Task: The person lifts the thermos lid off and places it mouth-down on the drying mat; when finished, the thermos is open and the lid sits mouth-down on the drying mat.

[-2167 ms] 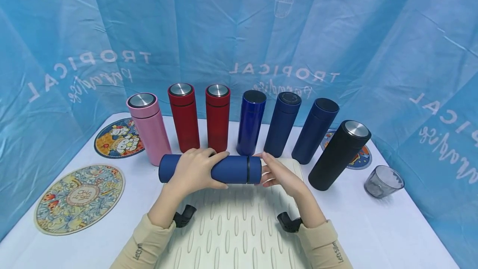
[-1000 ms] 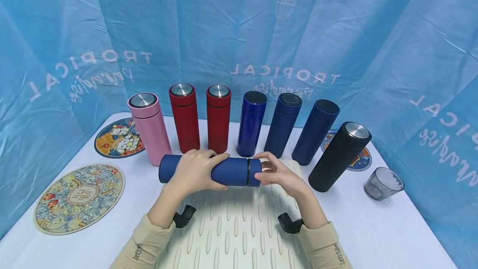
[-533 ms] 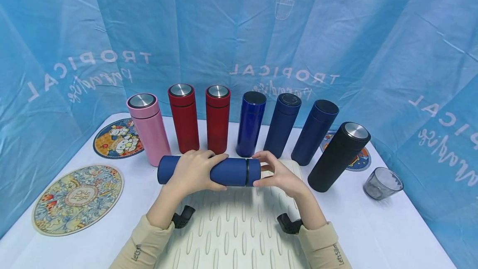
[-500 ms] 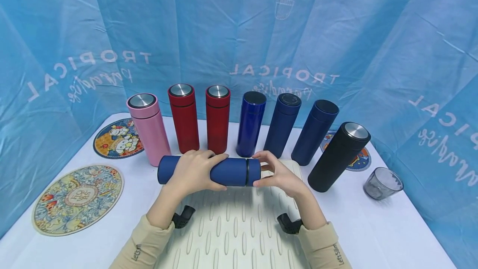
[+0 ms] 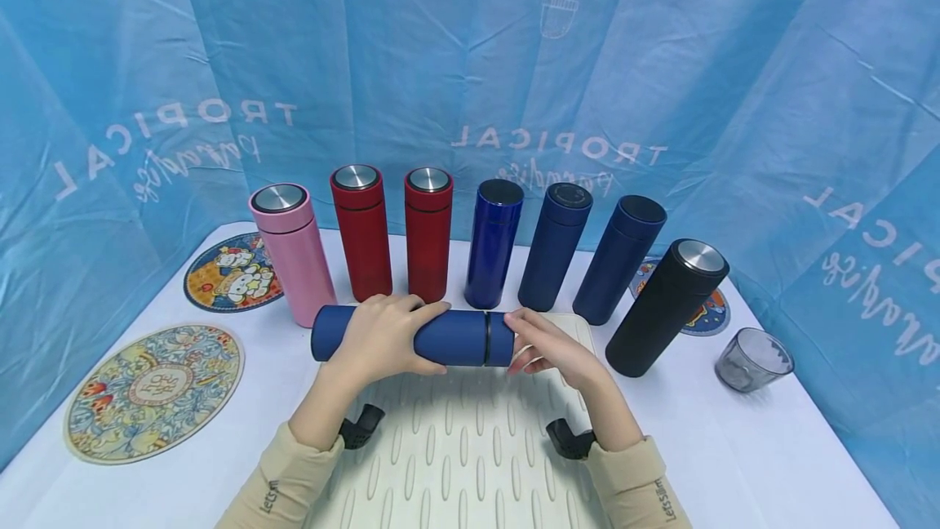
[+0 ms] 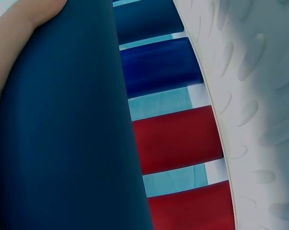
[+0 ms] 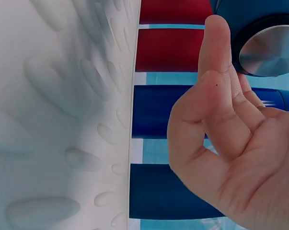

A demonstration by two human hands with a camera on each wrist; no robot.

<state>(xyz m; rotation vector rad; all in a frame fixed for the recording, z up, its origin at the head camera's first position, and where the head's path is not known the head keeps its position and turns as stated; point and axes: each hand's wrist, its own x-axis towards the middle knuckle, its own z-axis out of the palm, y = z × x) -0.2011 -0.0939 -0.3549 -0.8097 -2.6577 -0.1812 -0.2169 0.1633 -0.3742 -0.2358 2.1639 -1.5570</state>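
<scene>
A dark blue thermos bottle (image 5: 454, 337) lies level over a cream bumpy board (image 5: 455, 464), its lid (image 5: 501, 339) pointing right. My left hand (image 5: 380, 333) grips its body from above, thumb in front; in the left wrist view the bottle (image 6: 70, 120) fills the left side. At the lid end, my right hand (image 5: 552, 348) has one fingertip on the lid's upper edge and other fingers by its lower rim. The right wrist view shows those fingers (image 7: 216, 43) around the side of the lid, whose round silver end (image 7: 273, 50) faces out.
Behind stands a row of upright bottles: pink (image 5: 297, 260), red (image 5: 363, 243), red (image 5: 429, 243), glossy blue (image 5: 494, 251), two dark blue including one nearer the right (image 5: 615, 268), and black (image 5: 661, 313). A glass (image 5: 752, 362) stands at right. Round mats (image 5: 154, 394) lie left.
My right hand has turned about the lid: its fingers were spread at the top and front, and now one tip lies on top with the others lower. The left hand has kept its hold.
</scene>
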